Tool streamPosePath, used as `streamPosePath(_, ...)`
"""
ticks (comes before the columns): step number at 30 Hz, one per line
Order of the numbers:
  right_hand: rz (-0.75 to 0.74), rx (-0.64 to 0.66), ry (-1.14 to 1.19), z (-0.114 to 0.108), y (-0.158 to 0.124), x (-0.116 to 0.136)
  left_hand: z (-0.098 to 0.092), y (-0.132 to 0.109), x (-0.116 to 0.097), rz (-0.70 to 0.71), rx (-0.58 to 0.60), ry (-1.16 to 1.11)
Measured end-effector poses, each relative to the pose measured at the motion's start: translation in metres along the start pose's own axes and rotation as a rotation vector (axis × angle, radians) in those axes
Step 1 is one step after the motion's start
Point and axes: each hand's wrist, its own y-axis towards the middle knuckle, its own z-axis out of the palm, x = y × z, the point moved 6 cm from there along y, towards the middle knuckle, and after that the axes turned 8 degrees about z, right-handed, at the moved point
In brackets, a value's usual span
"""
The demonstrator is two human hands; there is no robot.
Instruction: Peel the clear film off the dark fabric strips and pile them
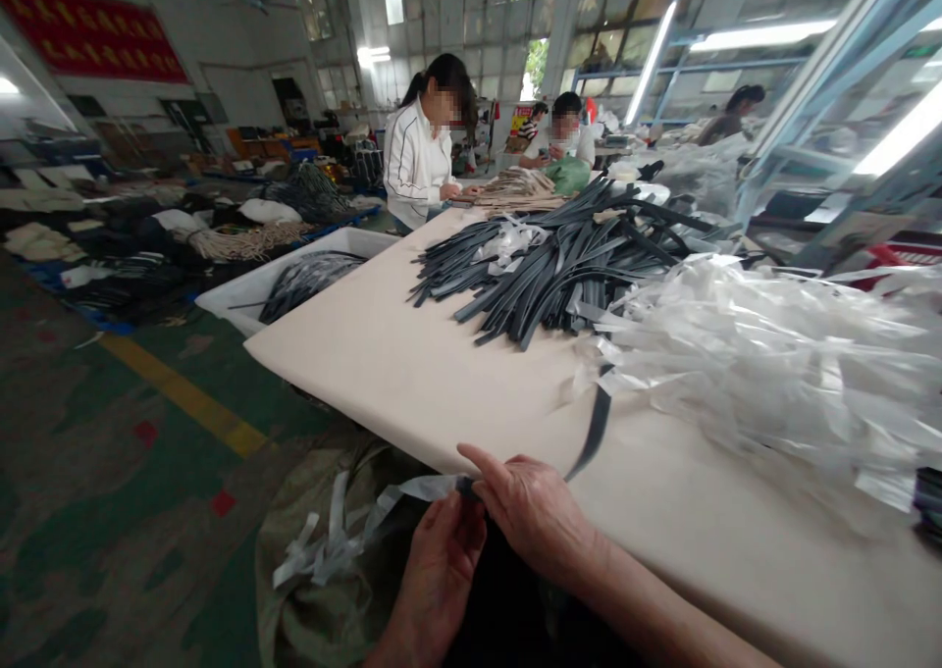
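Note:
A dark grey flat strip (pixel 593 431) runs along the table edge and passes under my right hand (pixel 536 513). My right hand is closed on it near its end, thumb and fingers pinching, with the index finger stretched forward. My left hand (pixel 444 552) is just below and to the left, its fingers curled together at the strip's end. From that end a translucent plastic film strip (pixel 416 489) trails left, past the table edge. The fingertips of my left hand are partly hidden, so its exact hold is hard to see.
Dark grey strips (pixel 545 266) lie heaped on the pale table (pixel 353 374). Beside them is a pile of clear film (pixel 772 354). A white bin (pixel 242 300) stands at the left edge. Film pieces hang over an olive sack (pixel 294 560) below. A person in white (pixel 412 158) stands across the table.

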Motion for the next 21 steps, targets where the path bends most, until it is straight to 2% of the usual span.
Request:
streamPosePath(5,-0.025,0.073,-0.061,0.01,0.001,0.005,0.0,-0.006,0.009,0.008,0.069,0.029)
streamPosePath(8,-0.055,0.149,-0.002,0.005,0.002,0.011,0.0,-0.003,0.005,0.024,0.108,0.07)
streamPosePath(11,-0.101,0.179,0.125,-0.01,0.0,0.008,-0.011,0.008,-0.016,0.102,0.001,0.122)
streamPosePath(13,-0.064,0.164,0.139,-0.021,0.0,-0.004,-0.021,0.015,-0.032,0.16,-0.128,0.125)
streamPosePath(15,-0.002,0.155,0.088,-0.028,0.001,-0.015,-0.026,0.018,-0.04,0.189,-0.196,0.116)
streamPosePath(17,0.016,0.161,0.043,-0.029,0.005,-0.017,-0.022,0.018,-0.038,0.187,-0.176,0.118)
streamPosePath(21,-0.069,0.182,0.083,-0.027,0.015,0.002,-0.001,0.013,-0.028,0.169,-0.02,0.088)
